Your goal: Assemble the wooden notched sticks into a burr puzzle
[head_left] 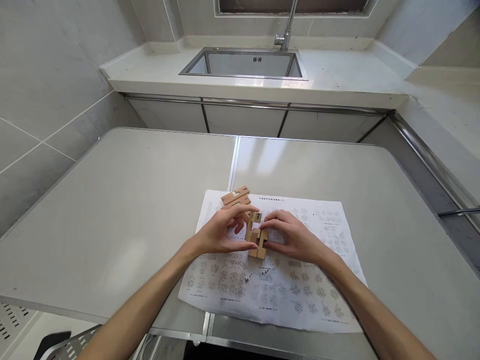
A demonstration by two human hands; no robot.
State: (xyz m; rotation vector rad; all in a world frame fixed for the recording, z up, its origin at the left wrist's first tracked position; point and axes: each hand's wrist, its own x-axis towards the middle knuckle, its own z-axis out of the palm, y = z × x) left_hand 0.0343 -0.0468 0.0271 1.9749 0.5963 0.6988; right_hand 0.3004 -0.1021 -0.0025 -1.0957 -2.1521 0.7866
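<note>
While both hands clasp wood puzzle, sheet under

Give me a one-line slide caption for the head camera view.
Both hands, left hand and right hand, grip a partly assembled wooden puzzle over a printed instruction sheet, two loose wooden pieces lying beyond.

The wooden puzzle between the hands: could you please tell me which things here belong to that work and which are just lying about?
In use: wooden puzzle, held by left hand and right hand; loose notched pieces; printed diagram sheet; table.
Lying about: sink, tap, countertop.
</note>
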